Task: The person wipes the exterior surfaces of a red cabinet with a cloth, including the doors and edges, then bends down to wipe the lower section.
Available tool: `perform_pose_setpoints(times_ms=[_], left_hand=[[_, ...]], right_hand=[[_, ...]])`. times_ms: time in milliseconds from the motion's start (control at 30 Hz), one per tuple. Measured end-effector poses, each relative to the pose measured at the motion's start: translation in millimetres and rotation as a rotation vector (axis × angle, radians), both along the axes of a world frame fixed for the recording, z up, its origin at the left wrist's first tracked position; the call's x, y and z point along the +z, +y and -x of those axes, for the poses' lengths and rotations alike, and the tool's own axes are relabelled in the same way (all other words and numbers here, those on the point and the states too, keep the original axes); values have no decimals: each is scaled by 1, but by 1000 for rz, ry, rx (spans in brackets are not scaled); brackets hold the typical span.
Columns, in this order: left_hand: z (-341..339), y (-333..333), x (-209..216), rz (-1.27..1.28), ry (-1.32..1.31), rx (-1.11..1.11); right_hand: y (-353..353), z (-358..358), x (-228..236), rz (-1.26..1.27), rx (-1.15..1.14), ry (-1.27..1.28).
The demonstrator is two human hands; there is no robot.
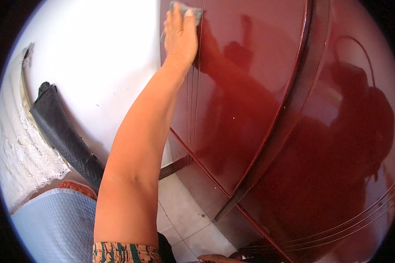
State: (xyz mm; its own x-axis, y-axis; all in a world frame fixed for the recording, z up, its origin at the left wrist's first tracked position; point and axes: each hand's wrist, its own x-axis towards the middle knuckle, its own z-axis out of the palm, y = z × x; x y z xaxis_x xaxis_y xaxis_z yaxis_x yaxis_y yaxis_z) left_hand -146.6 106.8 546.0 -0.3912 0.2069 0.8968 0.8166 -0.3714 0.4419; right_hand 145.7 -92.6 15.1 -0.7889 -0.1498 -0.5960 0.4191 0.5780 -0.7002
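Observation:
My left hand [180,39] is stretched up to the top of a glossy dark red cabinet door [250,87]. Beneath its fingers is a crumpled grey cloth [198,15], pressed against the door near its left edge. The fingers lie over the cloth, and the thumb is on the right side. At the lower edge a strip of skin [219,257] shows, which looks like part of my right hand; its fingers cannot be made out, nor whether it holds anything. My reflection shows dark in the polished surface.
A white wall [105,44] stands left of the cabinet. Against it leans a long rolled black sheet [66,131], beside white lace fabric [26,153]. A light blue quilted cover [57,223] lies at the lower left. Pale floor tiles [184,215] show below the cabinet.

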Motion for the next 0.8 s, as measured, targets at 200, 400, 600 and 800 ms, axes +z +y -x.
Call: perform_pose_setpoints(times_ms=[200, 400, 600, 800], left_hand=[[23, -17, -73, 202, -407, -200], [61, -1, -211, 270, -588, -263], [0, -46, -305, 345, -444, -134], [-114, -90, -326, 398, -385, -143]], right_hand=[[0, -3, -5, -7, 3, 20], [-8, -4, -15, 6, 15, 62], [-13, -8, -24, -2, 32, 78], [-16, -18, -31, 6, 28, 75]])
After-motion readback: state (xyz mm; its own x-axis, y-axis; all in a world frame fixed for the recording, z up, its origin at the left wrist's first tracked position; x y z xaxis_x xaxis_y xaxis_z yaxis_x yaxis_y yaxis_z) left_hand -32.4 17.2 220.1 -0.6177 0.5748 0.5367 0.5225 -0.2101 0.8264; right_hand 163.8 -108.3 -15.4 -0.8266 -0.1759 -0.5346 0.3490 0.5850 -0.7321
